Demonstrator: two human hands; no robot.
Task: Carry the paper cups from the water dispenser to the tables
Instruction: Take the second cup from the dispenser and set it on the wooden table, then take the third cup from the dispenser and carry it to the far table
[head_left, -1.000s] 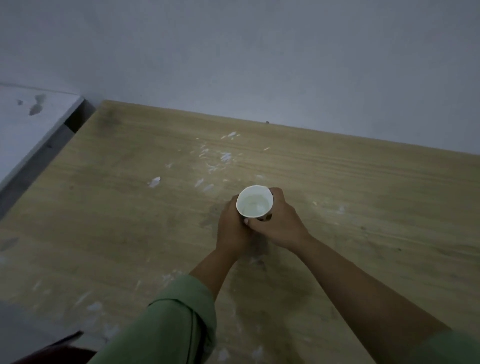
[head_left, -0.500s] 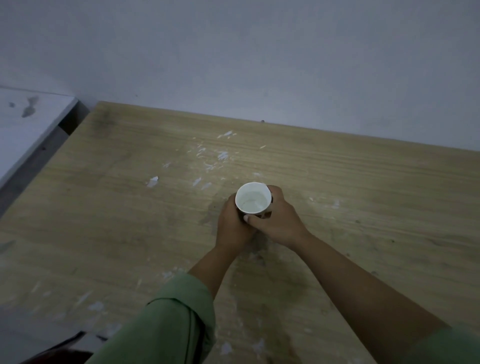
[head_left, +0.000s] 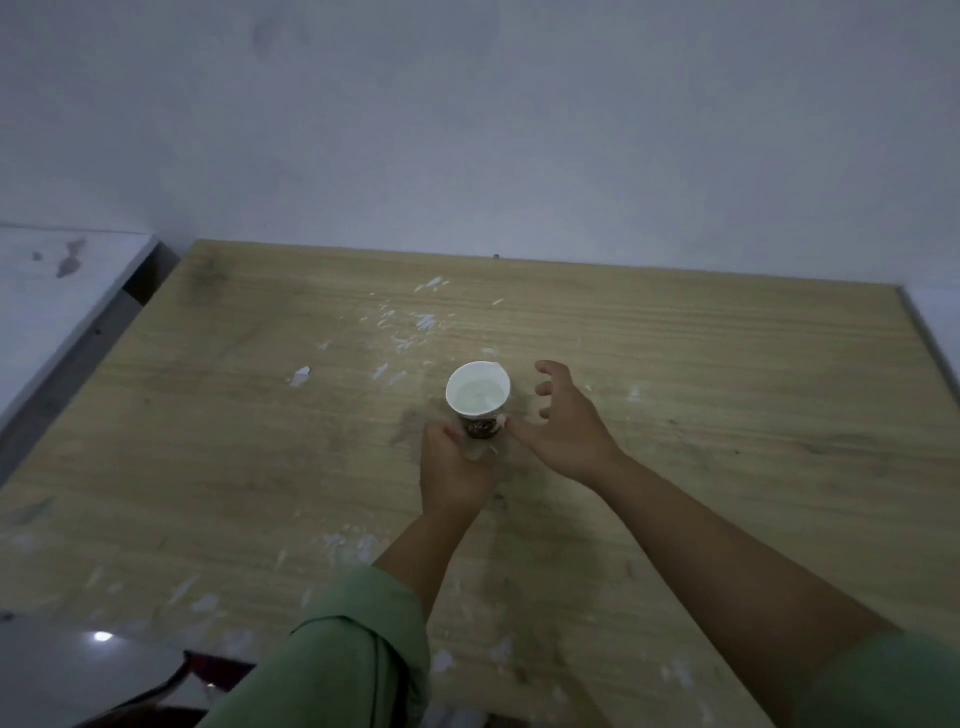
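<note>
Green sleeves (head_left: 358, 649), pushed up past the elbows on both arms; forearms bare. Hands (head_left: 457, 467) bare, without rings or watch.

place: bare workroom (dim) | cues: paint-flecked wooden table (head_left: 675, 374), plain wall (head_left: 467, 130)

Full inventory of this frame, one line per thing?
paper cup: 1, white with dark print, upright mid-table, pale liquid inside
wooden table: 1, light brown with white flecks, against the wall
white surface: 1, stained, far left beside the table
wall: 1, grey-white, behind
left hand: 1, wrapped around the cup's base, green sleeve
right hand: 1, fingers spread, beside the cup; only the thumb seems to touch it
</note>
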